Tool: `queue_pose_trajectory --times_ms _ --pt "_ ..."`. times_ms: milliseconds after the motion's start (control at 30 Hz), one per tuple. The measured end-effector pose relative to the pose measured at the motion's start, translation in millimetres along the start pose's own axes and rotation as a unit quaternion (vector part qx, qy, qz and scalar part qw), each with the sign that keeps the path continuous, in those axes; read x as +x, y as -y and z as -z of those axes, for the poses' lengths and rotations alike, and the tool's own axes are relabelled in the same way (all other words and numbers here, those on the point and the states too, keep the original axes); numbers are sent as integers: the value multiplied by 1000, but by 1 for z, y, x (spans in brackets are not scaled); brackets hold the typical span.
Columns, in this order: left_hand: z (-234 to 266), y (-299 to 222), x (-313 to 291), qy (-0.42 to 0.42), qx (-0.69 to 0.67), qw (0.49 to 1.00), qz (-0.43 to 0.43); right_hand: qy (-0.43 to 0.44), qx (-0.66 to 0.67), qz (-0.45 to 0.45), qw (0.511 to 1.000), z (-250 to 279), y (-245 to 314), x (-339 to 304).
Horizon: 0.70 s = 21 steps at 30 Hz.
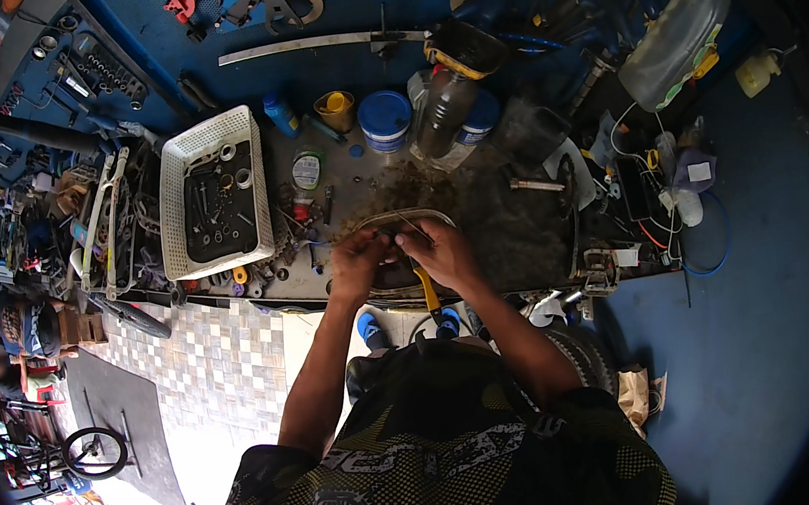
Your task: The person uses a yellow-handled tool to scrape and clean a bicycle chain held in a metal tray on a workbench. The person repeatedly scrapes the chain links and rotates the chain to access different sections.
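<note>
The person's left hand (356,260) and right hand (438,253), fingers curled, nearly meet, likely for fine control; fingertip gap and hold cannot be told. A slim yellow handle (428,290) sits at 5 o'clock.

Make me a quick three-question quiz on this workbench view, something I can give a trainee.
1. True or false: the left hand and the right hand are close together.

2. Where does the white basket stand from the person's viewpoint?
A) To the right of both hands
B) To the left of both hands
C) Between the hands

3. What colour is the handle that shows just below the right hand in the picture?

Key: 1. True. 2. B. 3. Yellow.
</note>
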State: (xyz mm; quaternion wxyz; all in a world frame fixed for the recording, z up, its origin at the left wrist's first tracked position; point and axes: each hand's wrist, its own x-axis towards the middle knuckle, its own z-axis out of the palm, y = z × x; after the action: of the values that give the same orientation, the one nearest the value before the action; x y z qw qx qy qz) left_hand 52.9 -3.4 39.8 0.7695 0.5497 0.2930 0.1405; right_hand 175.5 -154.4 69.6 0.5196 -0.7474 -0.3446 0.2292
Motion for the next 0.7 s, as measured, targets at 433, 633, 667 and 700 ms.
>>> queue_pose_trajectory --times_ms 433,633,667,700 --pt "4 -4 4 -19 31 999 -25 1 -237 13 971 7 16 -11" --pt "4 -7 2 -29 64 996 -52 10 -242 12 970 5 20 -7" --pt "4 -8 1 -38 75 996 -36 10 -239 16 971 5 21 -7" --pt "4 -8 0 -39 107 992 -59 18 -242 7 970 6 22 -6"
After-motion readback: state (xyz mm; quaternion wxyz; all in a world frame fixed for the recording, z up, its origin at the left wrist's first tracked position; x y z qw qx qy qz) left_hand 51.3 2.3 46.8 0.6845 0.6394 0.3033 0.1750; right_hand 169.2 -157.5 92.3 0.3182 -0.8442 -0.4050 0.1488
